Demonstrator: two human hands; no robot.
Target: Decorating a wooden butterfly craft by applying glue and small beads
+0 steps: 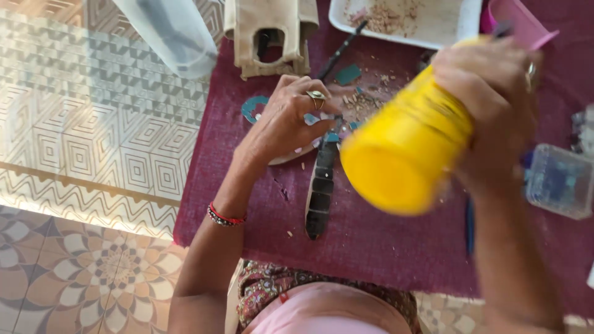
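A yellow bottle (405,151) is gripped tilted by the right hand (489,105); the left hand (288,120) is pressed flat on a tiled wooden piece (320,192). Spillage onto it is judged possible.

Low table under a maroon cloth (371,247), above patterned floor tiles (93,154). On the cloth: white tray (458,25) of crumbs, dark tile-covered strip (320,195), clear plastic box (560,179), scattered teal chips (348,74).

Two hands: the left hand (291,120) and the right hand (495,105). One yellow bottle (402,154), one white tray (433,21), one clear plastic box (560,179), one dark mosaic-covered strip (320,192), one ring (316,96), one beaded bracelet (224,218), one maroon cloth (383,247).
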